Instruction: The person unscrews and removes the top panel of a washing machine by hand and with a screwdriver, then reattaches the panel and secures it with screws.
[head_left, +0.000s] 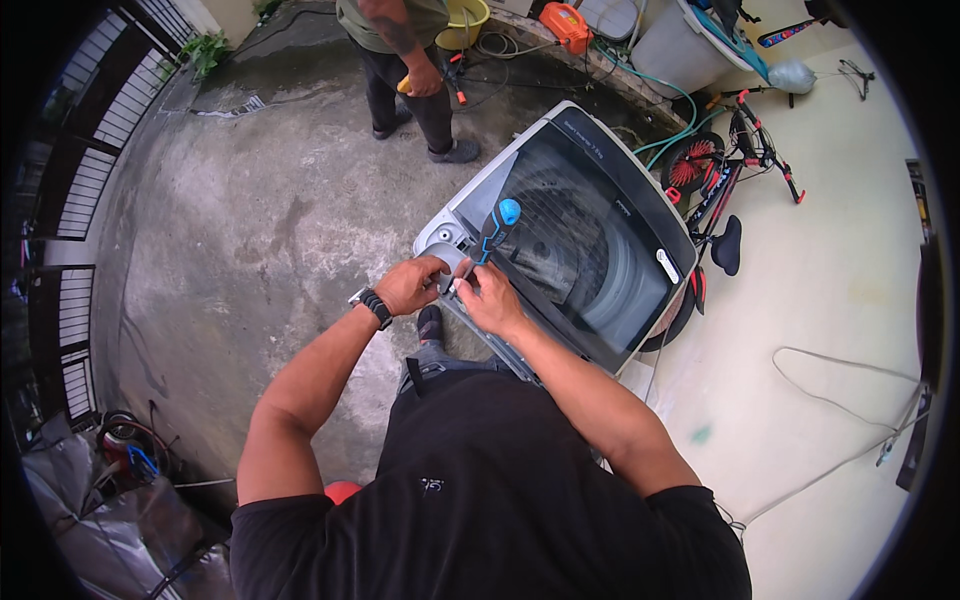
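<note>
A top-loading washing machine (570,230) with a dark see-through lid stands tilted in the view, just ahead of me. At its near left corner, my left hand (408,286) has its fingers curled onto a light grey trim piece (447,257). Close beside it, my right hand (492,302) is closed at the same corner. From its fingers rises a screwdriver (496,232) with a blue and black handle, leaning up over the lid's edge. The screwdriver's tip is hidden among my fingers. A small round fitting (445,235) shows beyond the trim.
Another person (400,70) stands beyond the machine, holding something yellow. A bicycle (725,180) leans by the wall at right. Behind are a grey bin (680,50), an orange machine (567,27), green hoses and a yellow bucket (462,22). Covered items (140,530) lie lower left.
</note>
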